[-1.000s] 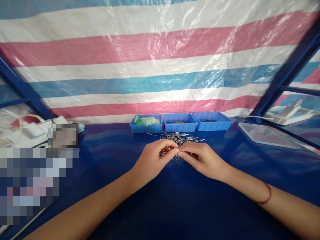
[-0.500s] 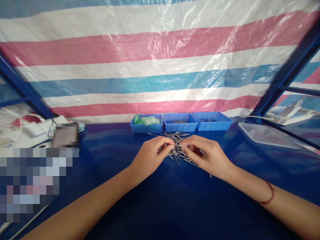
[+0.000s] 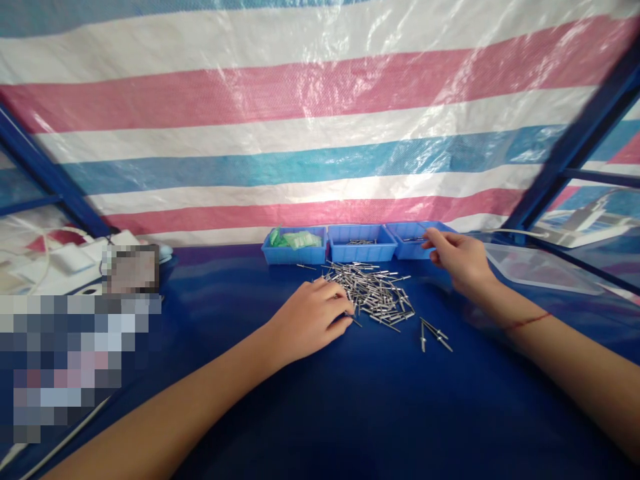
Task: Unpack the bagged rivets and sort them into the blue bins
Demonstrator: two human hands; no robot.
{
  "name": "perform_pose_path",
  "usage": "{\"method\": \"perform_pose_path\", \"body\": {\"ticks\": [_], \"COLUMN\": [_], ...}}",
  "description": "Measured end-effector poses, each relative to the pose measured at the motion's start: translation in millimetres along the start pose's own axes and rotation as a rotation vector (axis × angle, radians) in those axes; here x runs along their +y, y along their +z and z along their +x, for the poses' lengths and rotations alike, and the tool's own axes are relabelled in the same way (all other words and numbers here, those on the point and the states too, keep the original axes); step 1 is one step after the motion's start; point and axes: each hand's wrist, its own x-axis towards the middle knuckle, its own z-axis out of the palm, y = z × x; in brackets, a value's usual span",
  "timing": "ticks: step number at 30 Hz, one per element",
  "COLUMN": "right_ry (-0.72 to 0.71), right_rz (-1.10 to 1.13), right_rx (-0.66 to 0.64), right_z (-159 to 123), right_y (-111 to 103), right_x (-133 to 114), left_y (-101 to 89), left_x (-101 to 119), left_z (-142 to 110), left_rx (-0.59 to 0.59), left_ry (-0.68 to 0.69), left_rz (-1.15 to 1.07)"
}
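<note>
A loose pile of silver blind rivets (image 3: 377,290) lies on the blue table, with a few strays (image 3: 436,332) in front of it on the right. My left hand (image 3: 315,317) rests at the pile's left edge, palm down, its bent fingers apart and touching or just over the rivets. Over the front right part of the right blue bin (image 3: 417,252) is my right hand (image 3: 457,257), thumb and fingers drawn together. Whatever is between those fingertips is too small or hidden to make out. Some rivets lie in that bin.
Beside it, the middle blue bin (image 3: 363,253) holds rivets, and the left blue bin (image 3: 295,255) holds green plastic bags. A clear plastic lid (image 3: 545,270) lies at the right. Power strips and cables (image 3: 75,260) are at the left. A striped sheet (image 3: 320,153) hangs behind.
My hands have parted from around one rivet. The right moved right and away to the right bin; the left stayed near the pile and loosened its pinch. The stray rivets are now uncovered.
</note>
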Motion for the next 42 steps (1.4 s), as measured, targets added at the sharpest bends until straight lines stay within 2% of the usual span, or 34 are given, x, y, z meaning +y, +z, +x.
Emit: {"method": "perform_pose_path", "body": {"ticks": [4, 8, 10, 13, 16, 19, 22, 28, 36, 42], "right_ry": [0.048, 0.028, -0.068, -0.356, -0.570, -0.666, -0.628, -0.475, -0.451, -0.503], "right_rz": [0.046, 0.040, -0.018, -0.155, -0.244, -0.267, -0.224, -0.068, -0.013, -0.057], "right_rx": [-0.046, -0.152, -0.305, -0.654, -0.807, -0.788, -0.720, -0.714, -0.738, -0.696], "right_z": [9.7, -7.9, -25.6, -58.7, -88.5, -104.1, -106.6, -106.0, -109.2, -107.1], "right_y": [-4.0, 1.2, 5.5, 12.3, 17.5, 19.9, 20.1, 21.0, 20.9, 20.0], "right_x": [2.2, -10.4, -20.4, -35.1, -44.3, -46.8, -44.6, -40.9, -44.7, -43.8], "left_y": [3.0, 7.8, 9.4, 8.7, 5.5, 3.4, 3.4, 4.4, 6.4, 7.2], "left_x": [0.2, 0.4, 0.6, 2.5, 5.9, 8.7, 10.2, 16.2, 17.1, 18.1], "left_z": [-0.3, -0.3, 0.2, 1.7, 3.2, 3.6, 3.6, 5.1, 5.4, 5.9], "left_rx": [-0.062, -0.045, -0.014, 0.058, 0.151, 0.236, 0.284, 0.231, 0.193, 0.213], "left_ry": [-0.006, -0.008, -0.018, -0.069, -0.145, -0.203, -0.250, -0.267, -0.279, -0.269], "left_rz": [0.004, 0.050, 0.080, 0.018, -0.177, -0.357, -0.455, -0.552, -0.689, -0.657]}}
